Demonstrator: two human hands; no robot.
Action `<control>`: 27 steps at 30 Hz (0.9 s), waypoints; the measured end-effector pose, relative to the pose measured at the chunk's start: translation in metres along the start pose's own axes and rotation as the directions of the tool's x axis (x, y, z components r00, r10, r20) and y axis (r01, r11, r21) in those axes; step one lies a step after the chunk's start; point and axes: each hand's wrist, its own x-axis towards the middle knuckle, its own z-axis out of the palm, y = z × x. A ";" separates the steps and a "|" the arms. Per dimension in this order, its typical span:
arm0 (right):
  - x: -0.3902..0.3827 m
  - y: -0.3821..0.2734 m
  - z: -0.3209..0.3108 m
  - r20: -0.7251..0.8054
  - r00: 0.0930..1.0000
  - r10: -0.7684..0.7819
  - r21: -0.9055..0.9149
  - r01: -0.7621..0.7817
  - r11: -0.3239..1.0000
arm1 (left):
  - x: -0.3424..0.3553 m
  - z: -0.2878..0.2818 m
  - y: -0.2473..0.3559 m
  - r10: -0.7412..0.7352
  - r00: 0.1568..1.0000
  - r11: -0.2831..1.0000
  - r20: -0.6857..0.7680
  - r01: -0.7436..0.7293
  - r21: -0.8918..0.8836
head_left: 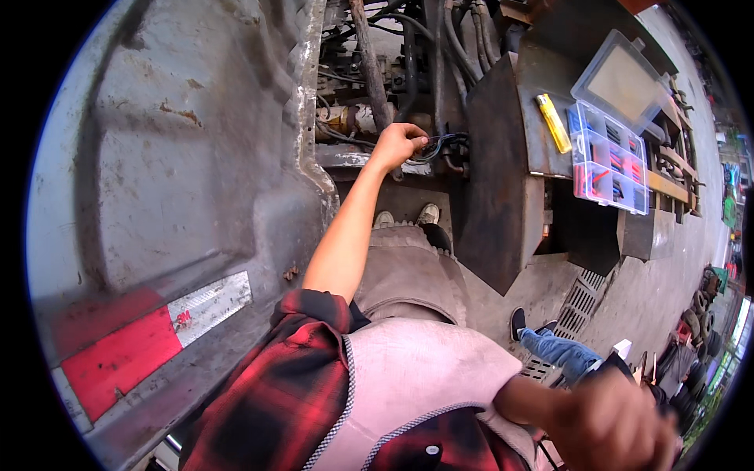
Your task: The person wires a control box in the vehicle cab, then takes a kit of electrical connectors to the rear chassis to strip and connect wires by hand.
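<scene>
My left hand (399, 146) reaches forward between the grey panel and the dark metal box. Its thumb and fingers are pinched on a bundle of thin wires (430, 147), blue and dark strands, that runs to the box's edge. At the lower right my right hand (616, 424) is raised close to the camera. It is smeared by motion, so whether it holds anything is unclear. On the dark metal box (503, 173) lies an open clear plastic organizer (611, 161) with small red, blue and black pieces in its compartments. Beside it is a yellow flat packet (554, 123).
A large grey vehicle panel (188, 141) with a red and white reflective strip (126, 353) stands at my left. Hoses and pipes (408, 63) crowd the space ahead. A person's jeans-clad leg (559, 349) shows at the right, near a floor grate (580, 302).
</scene>
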 end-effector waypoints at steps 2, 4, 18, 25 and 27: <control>-0.038 0.023 -0.024 -0.196 0.943 0.270 -0.030 -0.281 0.959 | 0.003 0.000 0.009 0.014 0.998 1.000 0.054 -0.013 -0.009; -0.068 0.054 -0.029 -0.655 0.589 0.473 -0.301 -0.778 0.552 | 0.007 -0.003 0.008 0.032 0.998 0.999 0.061 -0.035 0.036; -0.137 0.255 -0.186 -0.919 0.274 0.283 -0.052 -0.796 0.604 | 0.003 -0.001 0.039 0.050 0.995 0.982 0.085 -0.065 0.180; -0.140 0.267 -0.189 -0.922 0.277 0.271 -0.031 -0.749 0.661 | -0.004 -0.005 0.042 0.048 0.988 0.993 0.145 -0.062 0.098; -0.140 0.265 -0.190 -0.920 0.279 0.275 -0.025 -0.742 0.670 | 0.000 -0.004 0.039 0.081 0.987 0.985 0.141 -0.101 0.139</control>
